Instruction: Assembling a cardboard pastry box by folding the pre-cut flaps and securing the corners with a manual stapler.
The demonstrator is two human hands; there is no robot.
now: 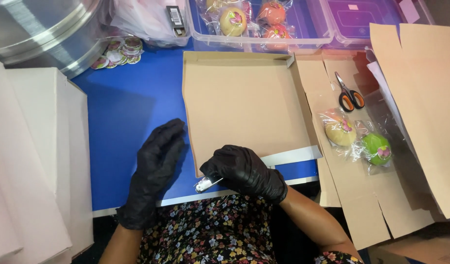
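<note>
Stapler point(208, 183): small, metal, at the near edge of the cardboard box tray point(244, 105), just at its front left corner. Right hand point(247, 172), black glove, fingers curled tight around the stapler; only the silver nose sticks out to the left of the fist. Fist rests on the tray's near wall.

Left hand point(154, 171), also gloved, lies flat and spread, palm down on the blue table point(122, 112), fingertips touching the tray's left edge. Holds nothing.

Tray itself: shallow, brown, walls folded up, inside bare.

Right of the tray: flat brown cardboard sheets point(420, 102); on them orange-handled scissors point(350, 95), and nearer, two wrapped round pastries, one cream-coloured point(340, 133), one green point(376, 148), just beside each other.

Behind the tray: clear plastic bins point(303, 27) with more wrapped pastries. Far left of it: round stickers point(118, 53) in a pile, a metal steamer pot point(44, 29), a stack of white boxes point(34, 156).
</note>
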